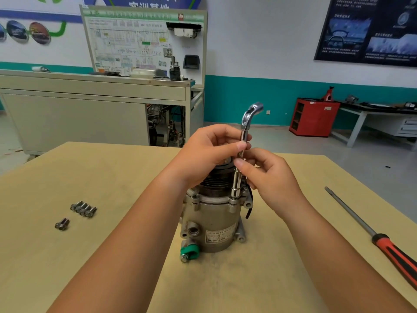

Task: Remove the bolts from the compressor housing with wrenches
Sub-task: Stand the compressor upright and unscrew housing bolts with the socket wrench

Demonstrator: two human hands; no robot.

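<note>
Fingers [239, 145] of left hand [209, 152] and right hand [270, 179] both pinching upright wrench [244, 129], its lower end on compressor [214, 222] rim just below them; loose bolts [83, 208] well left, screwdriver [361, 224] right, on table [112, 256].

We see bright, even indoor light with only faint shadows on the worktop [112, 177]; wide-angle distortion bends the edges, and the far wall posters look soft.

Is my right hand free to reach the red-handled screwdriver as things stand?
Probably not at once: the right hand pinches the socket wrench standing on the compressor. Once it lets go, the way looks free, since the screwdriver lies in the open on the table to its right.
</note>
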